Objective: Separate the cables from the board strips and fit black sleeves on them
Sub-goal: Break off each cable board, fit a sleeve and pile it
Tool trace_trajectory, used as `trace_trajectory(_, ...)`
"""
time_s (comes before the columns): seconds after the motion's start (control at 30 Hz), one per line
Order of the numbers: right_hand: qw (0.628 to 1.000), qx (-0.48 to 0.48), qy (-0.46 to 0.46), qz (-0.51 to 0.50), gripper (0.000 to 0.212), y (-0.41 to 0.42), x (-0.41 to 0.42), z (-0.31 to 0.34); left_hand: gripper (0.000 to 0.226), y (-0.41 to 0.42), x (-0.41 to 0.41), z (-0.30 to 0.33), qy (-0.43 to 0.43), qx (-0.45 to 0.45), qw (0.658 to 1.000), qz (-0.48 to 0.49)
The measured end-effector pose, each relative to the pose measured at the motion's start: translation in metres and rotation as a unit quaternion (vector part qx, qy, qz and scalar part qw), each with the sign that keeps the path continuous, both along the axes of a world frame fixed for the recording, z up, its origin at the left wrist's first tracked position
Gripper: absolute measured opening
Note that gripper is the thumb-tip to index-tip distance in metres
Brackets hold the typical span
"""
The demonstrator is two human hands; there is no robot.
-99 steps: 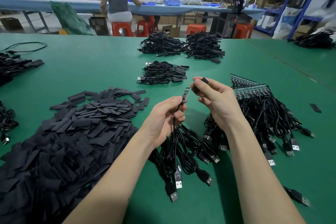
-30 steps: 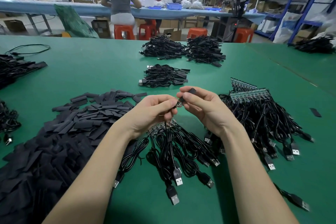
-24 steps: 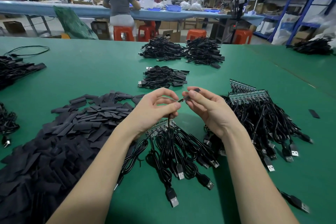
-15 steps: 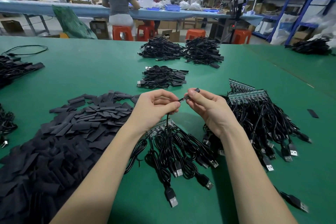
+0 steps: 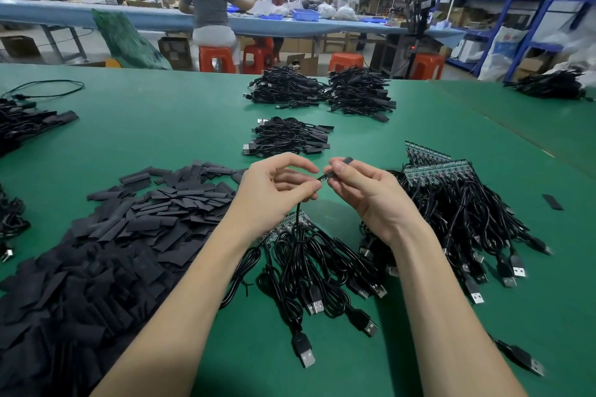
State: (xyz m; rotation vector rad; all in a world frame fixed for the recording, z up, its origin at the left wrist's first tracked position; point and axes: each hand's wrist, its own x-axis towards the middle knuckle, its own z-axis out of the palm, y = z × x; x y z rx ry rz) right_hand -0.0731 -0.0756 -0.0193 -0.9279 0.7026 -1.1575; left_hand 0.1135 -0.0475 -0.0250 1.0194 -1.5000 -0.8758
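My left hand [image 5: 274, 190] pinches the end of one black USB cable [image 5: 298, 229], which hangs down to the bundle of cables [image 5: 322, 271] on a board strip [image 5: 283, 229] below. My right hand [image 5: 371, 193] holds a small black sleeve [image 5: 342, 164] between thumb and fingers, its mouth touching the cable's small board tip [image 5: 324, 177]. A large heap of loose black sleeves [image 5: 106, 235] lies to the left. More cables on green board strips [image 5: 435, 167] lie to the right.
Piles of sleeved cables [image 5: 287, 138] lie further back on the green table [image 5: 161, 126], two more piles [image 5: 322, 90] beyond. Other cable heaps [image 5: 22, 122] sit at the left edge. A stray sleeve [image 5: 552, 202] lies right. Two people work at a far bench.
My hands came together from chest height down toward the table. The sleeve went from beside the cable's board tip to onto it, and the separated cable now hangs from my left hand.
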Motion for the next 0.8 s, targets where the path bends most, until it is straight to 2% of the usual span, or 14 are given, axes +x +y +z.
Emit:
trace_trajectory(0.17,0.999,-0.018,0.021,0.017,0.019,0.001,-0.003,0.002,0.011,0.0,0.001,-0.003,-0.021,-0.013,1.0,-0.003)
trace_trajectory(0.33,1.0,0.004,0.006,-0.018,0.012,-0.002,0.004,-0.003,0.007,-0.001,-0.001,-0.005,-0.009,-0.016,1.0,-0.007)
trace_trajectory(0.57,1.0,0.02,-0.001,-0.014,0.021,-0.004,0.006,-0.006,0.007,-0.001,0.0,-0.007,0.002,-0.012,1.0,-0.014)
trace_trajectory(0.8,1.0,0.017,-0.003,0.014,0.014,-0.001,0.008,-0.007,0.006,0.0,-0.004,-0.005,0.019,-0.022,0.999,-0.018)
